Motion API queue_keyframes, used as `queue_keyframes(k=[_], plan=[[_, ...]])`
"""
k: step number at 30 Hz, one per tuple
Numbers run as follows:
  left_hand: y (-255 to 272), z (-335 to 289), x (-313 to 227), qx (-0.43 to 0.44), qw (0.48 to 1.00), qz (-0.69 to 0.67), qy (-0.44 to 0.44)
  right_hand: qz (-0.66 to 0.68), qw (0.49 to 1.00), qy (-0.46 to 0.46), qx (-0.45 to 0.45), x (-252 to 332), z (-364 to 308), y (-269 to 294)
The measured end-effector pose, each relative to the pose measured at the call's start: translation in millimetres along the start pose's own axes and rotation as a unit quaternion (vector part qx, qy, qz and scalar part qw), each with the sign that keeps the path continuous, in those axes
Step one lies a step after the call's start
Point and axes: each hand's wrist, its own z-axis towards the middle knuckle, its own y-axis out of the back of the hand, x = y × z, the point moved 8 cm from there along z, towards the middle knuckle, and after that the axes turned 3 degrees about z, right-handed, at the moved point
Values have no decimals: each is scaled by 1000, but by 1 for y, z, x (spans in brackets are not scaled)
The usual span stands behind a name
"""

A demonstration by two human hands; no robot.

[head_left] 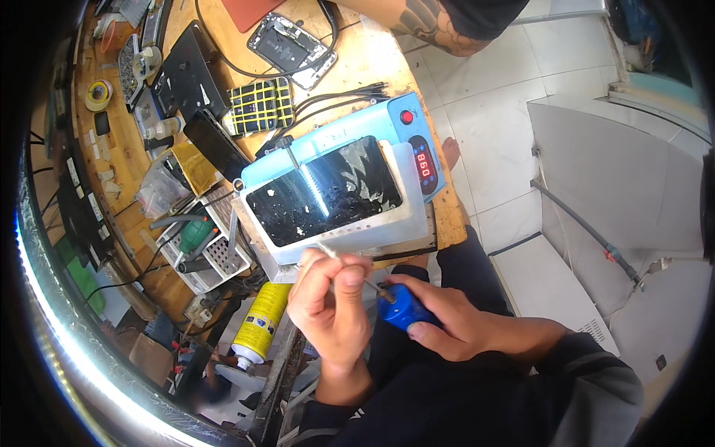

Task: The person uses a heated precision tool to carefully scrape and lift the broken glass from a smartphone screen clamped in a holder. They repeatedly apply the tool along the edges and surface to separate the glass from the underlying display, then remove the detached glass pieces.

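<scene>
My right hand (450, 324) is wrapped around a small blue hand tool (402, 309) with a brass-coloured collar at its top. A thin rod (375, 288) rises from the collar toward my left hand (331, 309), whose thumb and fingers pinch it closed. Just beyond both hands, a dark phone screen (324, 190) lies on the plate of a light blue heating machine (328, 141). Whitish flakes and smears of residue are scattered over the screen. The machine has a red button (407, 117) and a lit display (424, 165) on its right end.
A yellow spray can (262, 320) lies left of my left hand. Past the machine are a yellow-striped stack of phones (261, 106) and an opened phone housing (290, 51). A white basket (216, 253) holds tools. Another person's tattooed arm (439, 26) rests at the far edge.
</scene>
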Motion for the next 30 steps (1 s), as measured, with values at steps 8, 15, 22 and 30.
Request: queue_keyframes(k=[8, 15, 22, 30], plan=[[37, 46, -23, -146, 928, -342, 9, 33, 996, 8, 83, 6, -4, -18], [-21, 36, -15, -33, 933, 339, -120, 49, 992, -86, -75, -36, -6, 10], [-22, 33, -12, -18, 934, 337, -115, 25, 993, -93, -70, -31, -17, 14], [-22, 33, -9, -37, 940, 321, -110, 23, 992, -109, -60, -26, -17, 12]])
